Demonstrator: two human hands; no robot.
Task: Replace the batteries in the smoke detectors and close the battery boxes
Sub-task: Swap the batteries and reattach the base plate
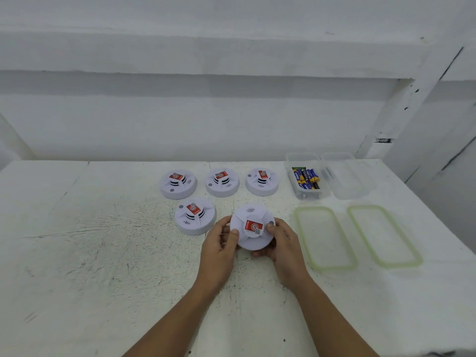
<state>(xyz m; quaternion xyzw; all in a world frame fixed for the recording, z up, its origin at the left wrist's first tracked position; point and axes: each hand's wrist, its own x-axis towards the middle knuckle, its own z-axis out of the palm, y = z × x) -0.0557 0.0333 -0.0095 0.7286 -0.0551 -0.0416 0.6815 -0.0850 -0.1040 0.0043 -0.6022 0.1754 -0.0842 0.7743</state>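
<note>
Both my hands hold one white round smoke detector with a red sticker, lifted a little and tilted toward me. My left hand grips its left rim, thumb on top. My right hand grips the right rim, thumb by the sticker. Another detector lies just left of it. Three more sit in a back row, the left detector, the middle detector and the right detector, all face up. A clear box at the back right holds several blue batteries.
A second clear box, seemingly with nothing in it, stands right of the battery box. Two clear lids with green rims lie in front of them, the left lid and the right lid. The white table meets a white wall behind; its right edge slants away.
</note>
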